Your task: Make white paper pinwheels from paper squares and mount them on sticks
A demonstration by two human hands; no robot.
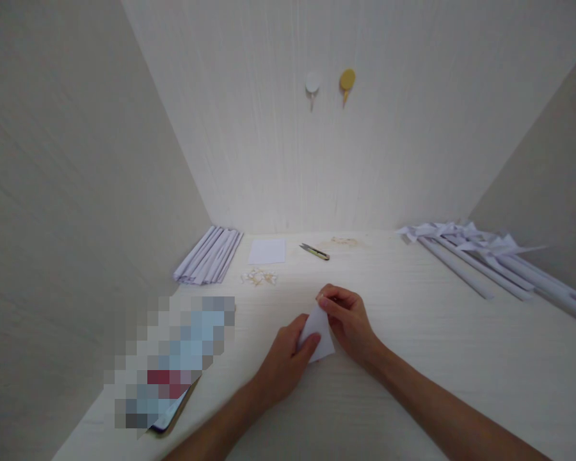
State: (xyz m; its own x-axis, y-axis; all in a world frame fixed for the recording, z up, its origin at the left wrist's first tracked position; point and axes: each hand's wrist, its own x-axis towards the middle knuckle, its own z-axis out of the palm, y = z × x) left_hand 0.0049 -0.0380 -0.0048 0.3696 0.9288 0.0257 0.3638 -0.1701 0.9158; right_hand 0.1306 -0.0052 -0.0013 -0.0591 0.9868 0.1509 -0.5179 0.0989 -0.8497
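A small folded piece of white paper [318, 336] lies on the pale desk [413, 358] between both hands. My left hand [285, 358] pinches its lower left edge with thumb and fingers. My right hand [348, 317] presses on its upper right part, fingertips at the top corner. The paper looks folded into a triangle-like shape.
At the back left lies a bundle of rolled white paper sticks [208, 256]. A white paper square [267, 251], small snips [315, 251] and a heap of pins [258, 276] lie behind the hands. Finished paper pinwheels [480, 253] are at the right. A phone [173, 410] is at the front left. Two wall hooks [329, 83] hang above.
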